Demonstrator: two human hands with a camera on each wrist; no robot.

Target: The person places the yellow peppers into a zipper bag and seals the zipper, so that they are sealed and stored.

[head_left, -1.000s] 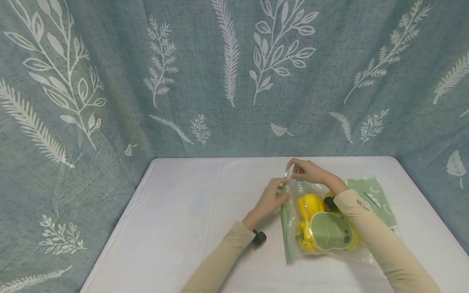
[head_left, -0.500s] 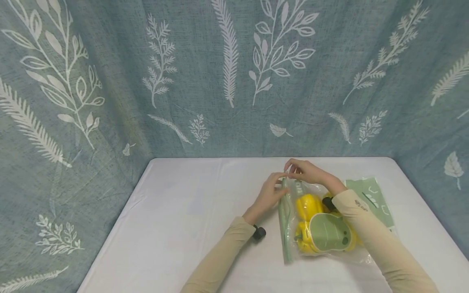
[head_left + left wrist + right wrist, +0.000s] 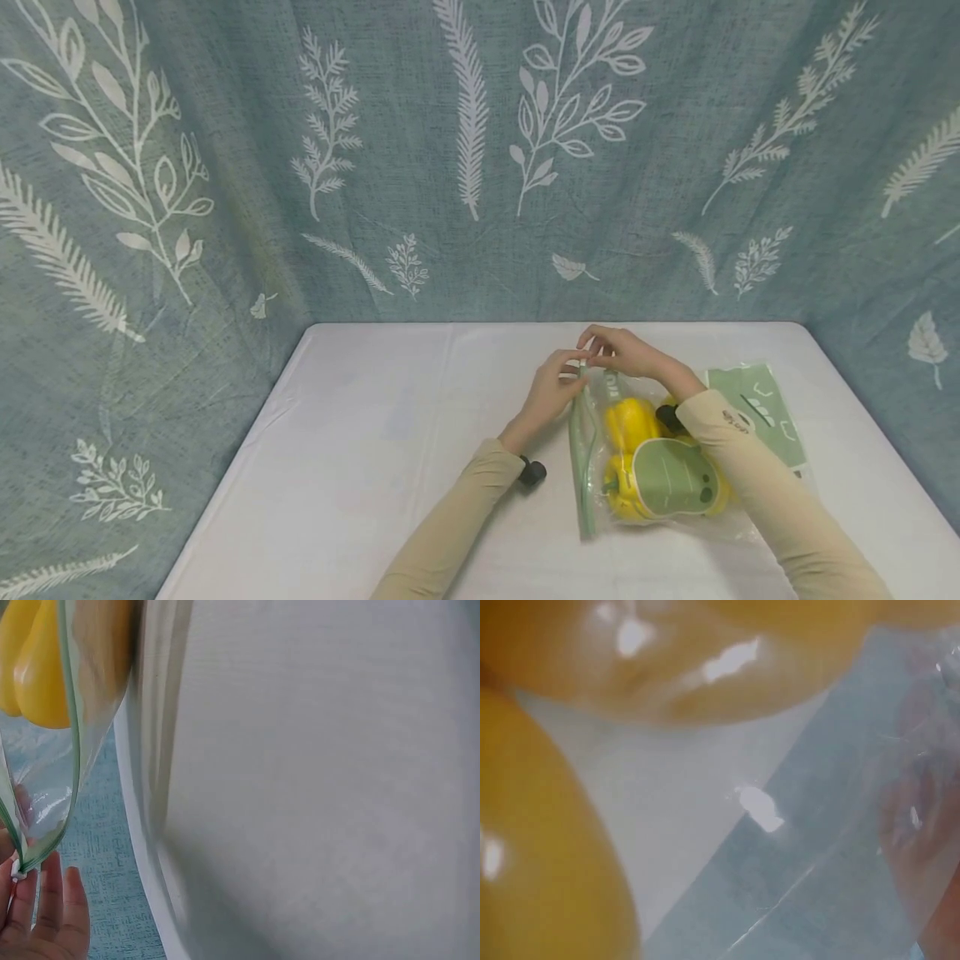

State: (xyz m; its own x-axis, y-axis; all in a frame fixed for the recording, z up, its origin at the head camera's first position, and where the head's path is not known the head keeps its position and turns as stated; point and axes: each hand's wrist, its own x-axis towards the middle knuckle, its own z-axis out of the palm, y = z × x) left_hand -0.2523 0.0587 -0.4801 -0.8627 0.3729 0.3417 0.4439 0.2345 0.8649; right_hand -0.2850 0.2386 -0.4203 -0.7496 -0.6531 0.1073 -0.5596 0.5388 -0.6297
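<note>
A clear zip bag (image 3: 597, 492) with a green zip edge lies at the right of the table, holding several yellow bell peppers (image 3: 632, 425). At the far end of the zip edge, my left hand (image 3: 549, 392) pinches the bag between thumb and fingers. My right hand (image 3: 626, 352) reaches over the bag and pinches the same corner, its fingertips right by the left ones. A small white zip slider (image 3: 19, 871) shows at the fingertips in the left wrist view. Through the plastic, the right wrist view shows blurred peppers (image 3: 547, 847) close up.
A green printed sheet-like panel (image 3: 765, 408) extends beyond the bag at the right, partly behind the right sleeve. The white-covered table (image 3: 360, 467) ends at a patterned blue-green curtain (image 3: 420, 167). Black wrist cameras (image 3: 532, 473) sit at the cuffs.
Both hands have shifted slightly left and away, drawing the bag's zip edge a little left. The right fingertips have come in beside the left hand at the corner.
</note>
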